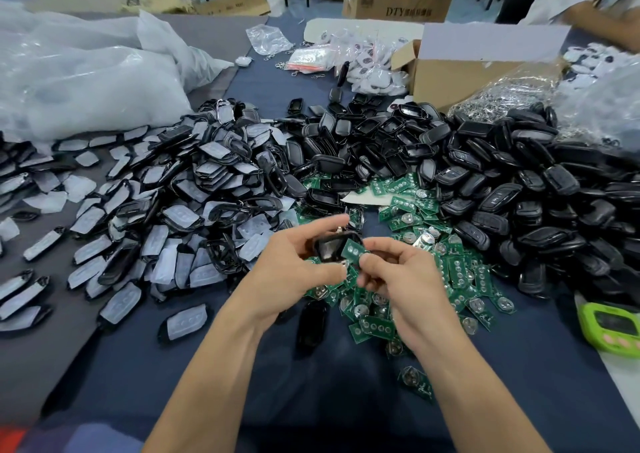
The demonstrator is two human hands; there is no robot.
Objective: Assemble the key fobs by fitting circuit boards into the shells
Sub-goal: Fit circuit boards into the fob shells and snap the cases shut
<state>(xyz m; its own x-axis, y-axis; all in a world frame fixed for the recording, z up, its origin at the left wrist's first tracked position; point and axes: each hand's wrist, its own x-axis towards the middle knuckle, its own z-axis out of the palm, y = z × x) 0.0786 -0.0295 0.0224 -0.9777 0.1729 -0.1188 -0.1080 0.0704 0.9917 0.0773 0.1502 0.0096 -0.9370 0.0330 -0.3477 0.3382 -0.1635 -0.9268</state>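
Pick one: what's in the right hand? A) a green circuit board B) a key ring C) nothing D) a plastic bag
A: the right hand pinches a green circuit board at the open black shell, which the left hand holds.

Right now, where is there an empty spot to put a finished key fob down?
Bare cloth lies near you, left of the left arm, below the padded shells. Another strip runs far up the middle, between the bags and the white fobs. Around the boards and black shells it is packed.
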